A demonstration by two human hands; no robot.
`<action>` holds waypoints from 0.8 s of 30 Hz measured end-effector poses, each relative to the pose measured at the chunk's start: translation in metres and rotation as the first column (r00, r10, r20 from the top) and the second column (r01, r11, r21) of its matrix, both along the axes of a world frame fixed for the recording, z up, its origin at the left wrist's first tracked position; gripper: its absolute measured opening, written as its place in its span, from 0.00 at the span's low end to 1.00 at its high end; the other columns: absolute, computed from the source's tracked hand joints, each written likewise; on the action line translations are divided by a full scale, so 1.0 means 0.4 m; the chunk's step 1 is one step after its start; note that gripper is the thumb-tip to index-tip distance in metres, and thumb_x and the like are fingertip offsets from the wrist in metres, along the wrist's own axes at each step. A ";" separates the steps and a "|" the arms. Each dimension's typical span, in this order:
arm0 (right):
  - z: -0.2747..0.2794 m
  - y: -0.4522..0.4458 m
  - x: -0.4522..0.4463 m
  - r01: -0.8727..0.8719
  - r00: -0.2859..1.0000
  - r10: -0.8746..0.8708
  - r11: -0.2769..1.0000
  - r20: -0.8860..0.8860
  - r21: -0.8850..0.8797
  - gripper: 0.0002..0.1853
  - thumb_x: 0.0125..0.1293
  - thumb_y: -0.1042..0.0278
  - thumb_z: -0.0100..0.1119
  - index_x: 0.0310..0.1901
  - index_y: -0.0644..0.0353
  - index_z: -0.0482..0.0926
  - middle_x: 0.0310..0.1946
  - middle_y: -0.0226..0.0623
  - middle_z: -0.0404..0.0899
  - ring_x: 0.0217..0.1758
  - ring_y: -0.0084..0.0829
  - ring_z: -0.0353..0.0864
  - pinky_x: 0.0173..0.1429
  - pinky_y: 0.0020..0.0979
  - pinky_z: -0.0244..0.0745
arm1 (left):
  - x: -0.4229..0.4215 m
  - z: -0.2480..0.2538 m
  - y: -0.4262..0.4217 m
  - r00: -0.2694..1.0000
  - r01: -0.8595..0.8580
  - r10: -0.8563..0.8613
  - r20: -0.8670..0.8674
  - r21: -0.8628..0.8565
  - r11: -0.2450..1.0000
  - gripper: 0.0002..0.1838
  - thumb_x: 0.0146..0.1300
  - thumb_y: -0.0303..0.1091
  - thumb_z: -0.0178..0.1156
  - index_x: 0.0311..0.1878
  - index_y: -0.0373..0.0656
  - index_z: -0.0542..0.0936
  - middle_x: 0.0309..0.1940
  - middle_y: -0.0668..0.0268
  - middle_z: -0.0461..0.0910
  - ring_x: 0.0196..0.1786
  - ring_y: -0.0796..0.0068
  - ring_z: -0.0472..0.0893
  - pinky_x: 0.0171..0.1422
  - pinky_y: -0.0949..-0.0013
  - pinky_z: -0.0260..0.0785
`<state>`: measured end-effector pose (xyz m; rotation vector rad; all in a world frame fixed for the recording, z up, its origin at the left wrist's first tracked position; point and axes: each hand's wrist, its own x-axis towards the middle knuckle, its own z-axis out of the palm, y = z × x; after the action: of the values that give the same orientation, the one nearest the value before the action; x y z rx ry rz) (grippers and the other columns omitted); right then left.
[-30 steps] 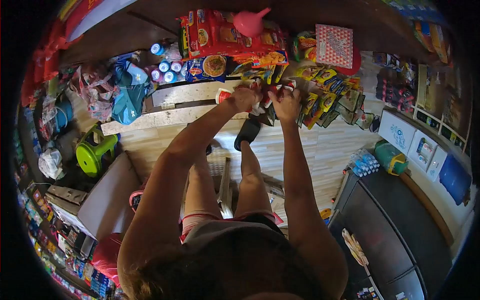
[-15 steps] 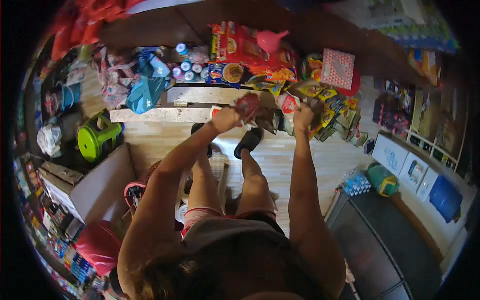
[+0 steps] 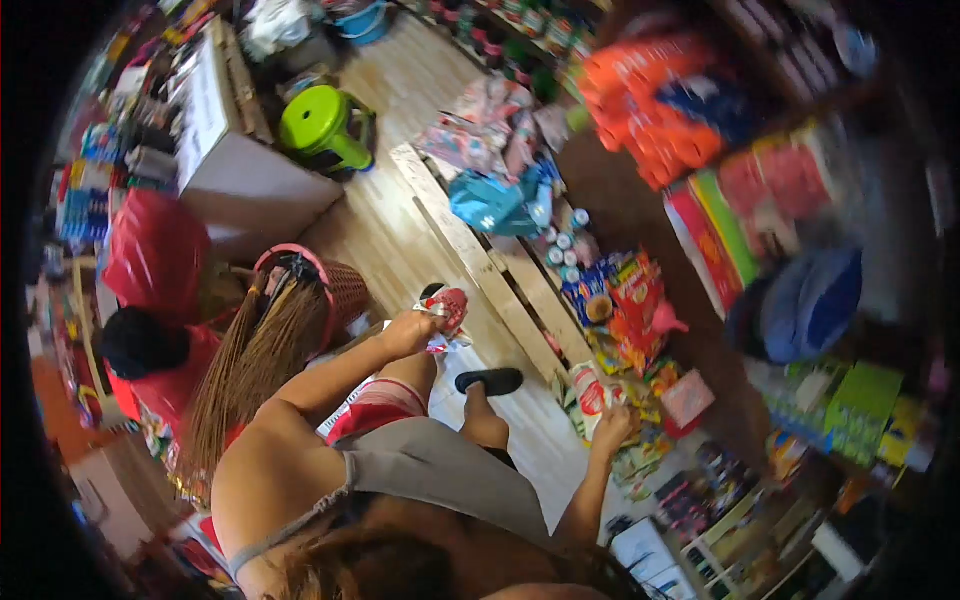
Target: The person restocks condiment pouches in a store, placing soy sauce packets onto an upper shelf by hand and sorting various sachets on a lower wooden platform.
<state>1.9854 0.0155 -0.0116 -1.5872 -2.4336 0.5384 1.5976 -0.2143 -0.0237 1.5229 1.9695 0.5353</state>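
My left hand (image 3: 410, 334) is closed around a crumpled red and white packet (image 3: 452, 310), held out above the floor near my knee. Farther right, my right hand (image 3: 614, 424) grips another red and white packet (image 3: 591, 394) by its edge. Below and beyond it lie yellow and green snack packets (image 3: 640, 455). A wooden pallet (image 3: 490, 280) runs between the hands, bearing red noodle packs (image 3: 638, 300), several capped bottles (image 3: 562, 246) and a teal plastic bag (image 3: 492, 200). What the packets contain cannot be read.
A pink basket (image 3: 340, 290) with stick brooms (image 3: 250, 370) stands at my left. Behind it are a large white box (image 3: 250, 180) and a green stool (image 3: 318, 125). A pink checked box (image 3: 687, 399) sits beyond my right hand. Shelves of goods surround the floor.
My view and body have turned to the left. The left hand with its packet has drawn apart from the right one, away from the pallet. The right hand still holds its packet by the snack pile.
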 end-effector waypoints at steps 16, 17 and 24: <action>0.244 -0.035 -0.976 -0.626 0.759 0.613 0.780 -0.219 0.016 0.02 0.49 0.79 0.58 0.27 0.66 0.77 0.25 0.48 0.74 0.33 0.50 0.75 0.37 0.43 0.68 | -0.516 0.379 -0.216 0.904 -0.421 0.428 -0.003 0.173 0.890 0.15 0.43 0.34 0.69 0.33 0.42 0.75 0.30 0.59 0.79 0.37 0.55 0.79 0.39 0.55 0.70; 0.261 -0.036 -1.034 -0.660 0.727 0.646 0.751 -0.233 0.023 0.02 0.49 0.80 0.58 0.27 0.66 0.76 0.25 0.49 0.74 0.34 0.50 0.75 0.37 0.43 0.68 | -0.544 0.391 -0.233 0.890 -0.434 0.453 -0.058 0.201 0.878 0.14 0.43 0.34 0.69 0.32 0.42 0.76 0.30 0.60 0.79 0.36 0.55 0.79 0.37 0.55 0.70; 0.237 0.000 -1.384 -0.823 0.512 0.802 0.561 -0.307 0.092 0.03 0.50 0.78 0.60 0.28 0.65 0.78 0.23 0.47 0.74 0.30 0.48 0.75 0.36 0.42 0.69 | -0.703 0.454 -0.322 0.746 -0.625 0.658 -0.105 0.230 0.746 0.11 0.43 0.33 0.69 0.30 0.42 0.77 0.27 0.57 0.79 0.34 0.55 0.79 0.37 0.57 0.71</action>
<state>1.4319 0.0156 0.0832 -0.1635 -2.7687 0.9204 1.3164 -0.3431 0.1578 0.9582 2.6631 0.9040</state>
